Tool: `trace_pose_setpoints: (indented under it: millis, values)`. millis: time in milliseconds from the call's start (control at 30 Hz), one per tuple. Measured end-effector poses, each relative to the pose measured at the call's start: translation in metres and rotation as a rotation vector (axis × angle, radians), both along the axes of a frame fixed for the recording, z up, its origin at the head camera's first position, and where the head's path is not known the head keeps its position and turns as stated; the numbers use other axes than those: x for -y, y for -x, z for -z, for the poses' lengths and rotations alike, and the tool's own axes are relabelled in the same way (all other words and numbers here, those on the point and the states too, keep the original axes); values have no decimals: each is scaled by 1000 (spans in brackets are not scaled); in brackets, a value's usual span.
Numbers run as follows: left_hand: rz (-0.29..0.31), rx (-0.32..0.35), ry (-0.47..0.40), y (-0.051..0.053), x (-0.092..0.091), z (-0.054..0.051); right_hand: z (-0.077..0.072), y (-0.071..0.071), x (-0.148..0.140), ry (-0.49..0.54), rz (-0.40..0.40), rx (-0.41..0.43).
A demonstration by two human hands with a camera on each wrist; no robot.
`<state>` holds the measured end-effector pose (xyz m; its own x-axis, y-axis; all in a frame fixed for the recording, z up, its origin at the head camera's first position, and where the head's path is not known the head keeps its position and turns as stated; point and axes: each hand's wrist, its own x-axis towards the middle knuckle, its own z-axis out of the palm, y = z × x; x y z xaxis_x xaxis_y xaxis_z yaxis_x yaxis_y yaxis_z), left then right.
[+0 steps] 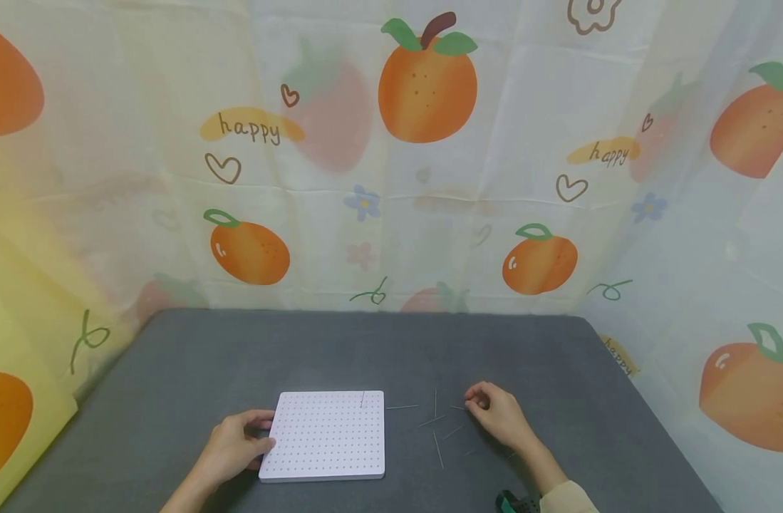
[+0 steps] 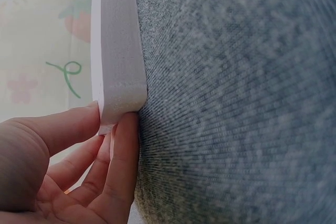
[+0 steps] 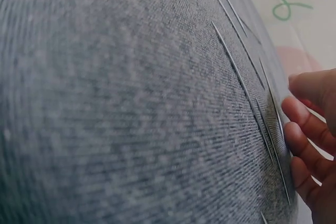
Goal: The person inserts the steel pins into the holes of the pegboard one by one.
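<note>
A white board (image 1: 323, 436) with rows of small holes lies on the dark grey table. My left hand (image 1: 234, 443) grips its left edge, and the left wrist view shows the thumb (image 2: 79, 124) on one face and a finger by the opposite face. One thin needle (image 1: 363, 400) stands in the board near its far right corner. Right of the board, my right hand (image 1: 496, 413) hovers low with bent fingers beside a loose needle (image 1: 458, 407). A gap shows between its thumb (image 3: 310, 85) and index finger in the right wrist view, with nothing visible held there.
Several loose needles, including one long needle (image 1: 438, 449), lie scattered on the grey cloth (image 1: 340, 349) between the board and my right hand. A black and green object (image 1: 516, 502) sits at the near edge by the right sleeve. A fruit-patterned curtain (image 1: 423, 235) hangs behind the table.
</note>
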<state>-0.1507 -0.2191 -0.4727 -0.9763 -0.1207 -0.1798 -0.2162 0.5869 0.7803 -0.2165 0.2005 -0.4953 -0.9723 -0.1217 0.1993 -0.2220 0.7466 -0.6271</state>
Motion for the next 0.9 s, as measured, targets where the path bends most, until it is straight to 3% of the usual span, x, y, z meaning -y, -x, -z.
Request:
trace_pose_setpoints:
  millis: [433, 900]
  values:
    - [-6, 4, 2, 0, 0, 0, 2, 1, 0, -52, -26, 45]
    - [-10, 15, 9, 1, 0, 1, 1, 2, 4, -147, -37, 22]
